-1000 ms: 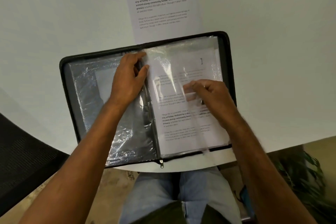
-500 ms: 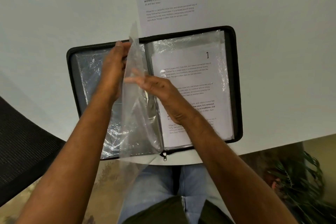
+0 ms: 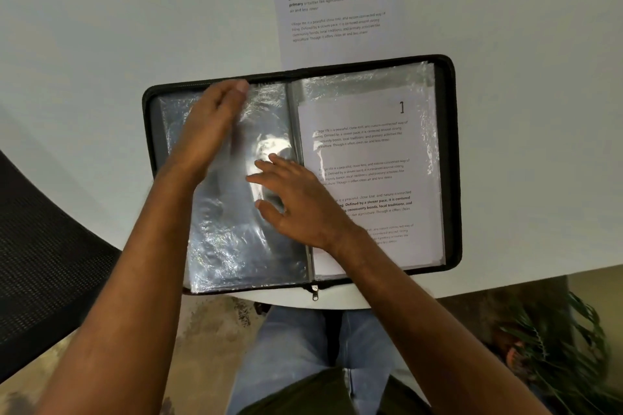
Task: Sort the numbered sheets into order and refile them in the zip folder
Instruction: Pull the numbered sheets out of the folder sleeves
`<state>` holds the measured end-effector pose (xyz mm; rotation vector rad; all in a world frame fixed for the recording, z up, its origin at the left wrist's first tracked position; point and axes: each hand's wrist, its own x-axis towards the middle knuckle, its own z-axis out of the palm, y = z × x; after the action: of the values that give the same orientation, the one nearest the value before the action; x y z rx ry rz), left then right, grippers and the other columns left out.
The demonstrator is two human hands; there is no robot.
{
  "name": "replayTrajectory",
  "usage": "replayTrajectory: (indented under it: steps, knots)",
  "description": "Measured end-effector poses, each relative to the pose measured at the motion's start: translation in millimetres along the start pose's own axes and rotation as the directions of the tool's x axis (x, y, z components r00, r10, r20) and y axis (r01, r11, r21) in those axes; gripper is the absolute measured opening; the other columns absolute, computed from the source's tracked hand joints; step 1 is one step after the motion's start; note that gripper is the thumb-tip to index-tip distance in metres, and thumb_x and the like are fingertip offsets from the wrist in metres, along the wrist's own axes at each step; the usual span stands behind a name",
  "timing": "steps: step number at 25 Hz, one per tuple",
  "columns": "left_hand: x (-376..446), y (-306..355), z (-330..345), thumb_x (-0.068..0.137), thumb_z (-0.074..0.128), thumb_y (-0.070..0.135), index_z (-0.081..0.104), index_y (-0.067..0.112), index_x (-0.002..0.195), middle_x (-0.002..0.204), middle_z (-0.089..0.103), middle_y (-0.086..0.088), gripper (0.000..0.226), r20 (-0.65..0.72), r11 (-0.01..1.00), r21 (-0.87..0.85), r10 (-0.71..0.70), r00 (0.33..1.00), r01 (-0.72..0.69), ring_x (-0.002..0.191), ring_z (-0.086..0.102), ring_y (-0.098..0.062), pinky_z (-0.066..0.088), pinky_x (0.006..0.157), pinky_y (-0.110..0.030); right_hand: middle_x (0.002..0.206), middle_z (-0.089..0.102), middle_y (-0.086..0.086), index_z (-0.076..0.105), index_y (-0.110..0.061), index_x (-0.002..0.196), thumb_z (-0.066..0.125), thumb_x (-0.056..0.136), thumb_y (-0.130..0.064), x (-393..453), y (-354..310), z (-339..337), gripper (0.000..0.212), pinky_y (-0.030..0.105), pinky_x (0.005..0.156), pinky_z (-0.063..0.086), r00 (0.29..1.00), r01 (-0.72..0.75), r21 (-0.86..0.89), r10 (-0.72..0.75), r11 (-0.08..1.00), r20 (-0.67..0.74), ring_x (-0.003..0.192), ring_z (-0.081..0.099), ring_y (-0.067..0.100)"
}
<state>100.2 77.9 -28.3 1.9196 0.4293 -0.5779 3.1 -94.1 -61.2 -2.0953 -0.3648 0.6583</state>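
Now that the clear sleeve (image 3: 236,212) lifted half a second ago lies flat under both open hands' fingers (image 3: 266,178), sheet 1 (image 3: 367,172) sits exposed right of them in the zip folder (image 3: 450,162) on the table (image 3: 101,44), ready for the next sheet.

The loose sheet (image 3: 333,7) above the folder (image 3: 450,158) runs off the top edge, so its number can't be seen, and its bottom slips under the folder's rim. The left hand (image 3: 209,131) is smeared with motion blur and covers the top of the clear sleeve (image 3: 236,229), whose glare hides whatever's under it. The right hand (image 3: 303,205) and wrist block the start of several text lines on the page marked 1 (image 3: 377,158), and the small print is too fuzzy to read.
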Motion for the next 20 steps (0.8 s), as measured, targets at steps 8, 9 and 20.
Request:
replayTrajectory:
  steps: [8, 9, 20]
  knots:
    - [13, -13, 19, 0.095, 0.064, 0.044, 0.05, 0.025, 0.144, 0.143, 0.055, -0.007, 0.055, -0.164, 0.648, 0.76, 0.278, 0.947, -0.059, 0.132, 0.05, -0.031, 0.034, 0.113, -0.057, 0.15, 0.053, 0.005, 0.059, -0.016, 0.138, 0.062, 0.097, -0.012, -4, 43, -42, 0.041, 0.042, 0.124, 0.029, 0.893, -0.142, -0.092, 0.087, 0.986, -0.442, 0.148, 0.037, 0.021]
    - [13, -9, 24, 0.095, 0.063, 0.045, 0.052, 0.024, 0.141, 0.143, 0.054, -0.008, 0.052, -0.168, 0.623, 0.78, 0.301, 0.939, -0.06, 0.132, 0.049, -0.031, 0.031, 0.112, -0.056, 0.152, 0.052, 0.004, 0.057, -0.017, 0.14, 0.061, 0.097, -0.013, -6, 53, -51, 0.044, 0.044, 0.124, 0.029, 0.872, -0.172, -0.089, 0.11, 0.981, -0.476, 0.148, 0.037, 0.02]
    - [15, 16, 89, 0.091, 0.07, 0.031, 0.046, 0.018, 0.144, 0.146, 0.042, -0.012, 0.06, 0.098, 0.52, 0.792, 0.409, 0.907, -0.32, 0.133, 0.041, -0.029, 0.032, 0.105, -0.049, 0.172, 0.01, 0.006, 0.015, -0.016, 0.164, 0.045, 0.102, -0.055, -10, 111, -111, 0.079, 0.051, 0.128, 0.006, 0.75, -0.49, -0.273, 0.241, 0.828, -0.616, 0.159, 0.002, 0.028]
